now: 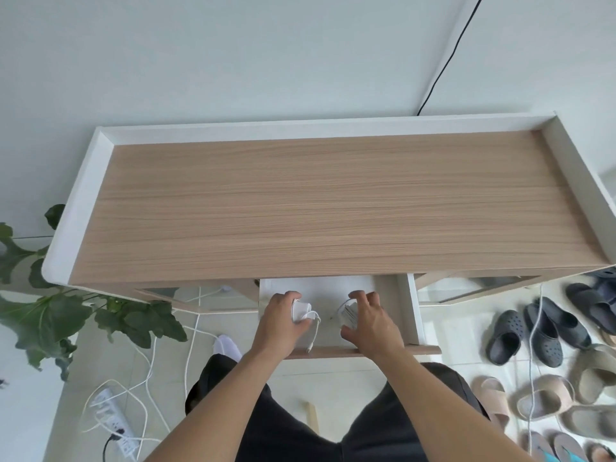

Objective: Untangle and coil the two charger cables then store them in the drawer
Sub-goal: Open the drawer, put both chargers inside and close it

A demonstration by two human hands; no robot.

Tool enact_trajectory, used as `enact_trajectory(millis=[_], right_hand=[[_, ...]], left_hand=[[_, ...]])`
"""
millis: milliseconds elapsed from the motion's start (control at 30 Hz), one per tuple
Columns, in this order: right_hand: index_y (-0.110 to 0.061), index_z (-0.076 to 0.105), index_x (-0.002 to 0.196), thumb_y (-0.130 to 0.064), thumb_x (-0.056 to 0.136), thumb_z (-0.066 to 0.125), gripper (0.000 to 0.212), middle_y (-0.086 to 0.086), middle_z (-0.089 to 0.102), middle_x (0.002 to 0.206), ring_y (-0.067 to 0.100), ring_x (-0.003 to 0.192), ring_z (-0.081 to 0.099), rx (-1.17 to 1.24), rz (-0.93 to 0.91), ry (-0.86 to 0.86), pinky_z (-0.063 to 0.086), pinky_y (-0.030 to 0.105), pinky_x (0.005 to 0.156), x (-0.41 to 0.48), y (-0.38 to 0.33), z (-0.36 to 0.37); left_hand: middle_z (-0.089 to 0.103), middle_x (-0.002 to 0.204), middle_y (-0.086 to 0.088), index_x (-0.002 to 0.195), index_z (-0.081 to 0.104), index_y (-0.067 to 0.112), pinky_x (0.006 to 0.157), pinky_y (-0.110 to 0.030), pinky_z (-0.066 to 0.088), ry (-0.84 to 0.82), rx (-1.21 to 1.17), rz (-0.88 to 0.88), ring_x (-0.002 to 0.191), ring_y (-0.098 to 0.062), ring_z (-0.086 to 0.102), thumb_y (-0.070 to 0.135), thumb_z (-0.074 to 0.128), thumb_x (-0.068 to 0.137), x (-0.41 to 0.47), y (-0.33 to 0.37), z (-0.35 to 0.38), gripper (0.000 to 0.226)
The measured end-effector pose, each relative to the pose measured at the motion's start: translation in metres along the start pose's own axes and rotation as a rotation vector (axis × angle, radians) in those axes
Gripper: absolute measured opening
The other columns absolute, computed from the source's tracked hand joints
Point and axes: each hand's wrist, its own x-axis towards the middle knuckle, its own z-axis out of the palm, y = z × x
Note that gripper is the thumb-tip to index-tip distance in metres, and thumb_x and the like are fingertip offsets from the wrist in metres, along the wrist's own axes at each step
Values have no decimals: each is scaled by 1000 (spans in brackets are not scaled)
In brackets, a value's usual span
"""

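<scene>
The white drawer (pixel 405 305) is pulled out under the wooden table top, its wooden front edge nearest me. Both my hands are inside it. My left hand (pixel 278 320) grips a coiled white charger cable (pixel 301 311); a loose end with a plug hangs down toward the drawer front. My right hand (pixel 368 320) is curled over a second coiled white cable (pixel 350 313), fingers spread on top and thumb underneath; one short end sticks out to the left. The two coils lie apart, side by side.
The wooden table top (pixel 333 201) has a raised white rim. On the floor left are a power strip (pixel 113 418) with white cords and a leafy plant (pixel 66 315). Several slippers (pixel 540 331) lie at the right. A black cable (pixel 446 58) runs down the wall.
</scene>
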Motion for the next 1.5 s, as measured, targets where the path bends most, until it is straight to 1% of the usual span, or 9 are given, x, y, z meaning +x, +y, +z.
enact_trajectory(millis=[167, 400, 567, 867, 1067, 1133, 1233, 1333, 1500], right_hand=[[-32, 36, 154, -38, 91, 82, 78, -2, 44, 144, 27, 128, 56, 5, -23, -17, 62, 44, 80, 19, -4, 6], [-33, 37, 155, -40, 91, 81, 78, -2, 46, 144, 27, 131, 53, 11, -27, -41, 62, 45, 89, 38, 0, 4], [-33, 32, 160, -44, 93, 80, 84, 2, 43, 149, 31, 135, 53, -3, -36, -60, 62, 49, 97, 37, 2, 0], [-27, 6, 174, -73, 93, 68, 111, 8, 16, 178, 33, 161, 31, -65, -55, -46, 45, 51, 123, 10, 4, -22], [-30, 20, 170, -84, 85, 66, 111, -2, 31, 169, 26, 153, 38, -143, -200, 4, 45, 48, 122, -21, 11, -52], [-30, 24, 168, -86, 84, 65, 109, -4, 36, 162, 24, 148, 42, -195, -273, 33, 45, 45, 122, -31, 13, -62], [-32, 20, 169, -88, 79, 68, 116, -4, 33, 160, 23, 146, 41, -248, -359, 71, 44, 45, 122, -43, 13, -72], [-33, -1, 174, -89, 70, 75, 141, 1, 11, 174, 27, 158, 28, -310, -391, 85, 37, 48, 129, -49, 13, -76], [-27, -30, 169, -92, 57, 80, 170, 5, -42, 174, 30, 170, -16, -458, -365, 4, 7, 54, 138, -48, 16, -68]], left_hand=[[51, 144, -2, 150, 57, 25, 103, -29, 48, -17, 67, -10, 133, -22, 56, 31, 75, 100, 20, -1, 13, 54], [44, 143, -2, 140, 59, 22, 80, -28, 47, -8, 104, -30, 96, -22, 64, 22, 71, 101, 37, 5, 25, 41], [43, 143, -3, 139, 58, 22, 89, -40, 59, -27, 129, 17, 116, -29, 63, 31, 73, 98, 36, 5, 25, 45], [41, 146, 10, 148, 54, 26, 93, -32, 57, 8, 174, 201, 130, -16, 54, 51, 66, 104, 5, 8, -4, 53], [38, 151, 12, 150, 53, 28, 96, -33, 61, 93, 274, 434, 136, -11, 47, 68, 70, 95, -22, 15, -32, 70], [30, 164, 6, 159, 44, 27, 114, -40, 54, 102, 338, 476, 149, -18, 39, 78, 72, 87, -29, 16, -36, 92], [-6, 181, -3, 175, 3, 32, 134, -53, 27, 13, 424, 423, 169, -30, 8, 99, 68, 68, -34, 17, -40, 143], [-42, 175, -5, 166, -34, 37, 134, -66, 1, -95, 516, 386, 166, -32, -31, 103, 73, 51, -38, 18, -40, 170], [-57, 165, -7, 159, -45, 38, 128, -78, -9, -139, 629, 347, 156, -35, -48, 86, 89, 53, -40, 19, -38, 178]])
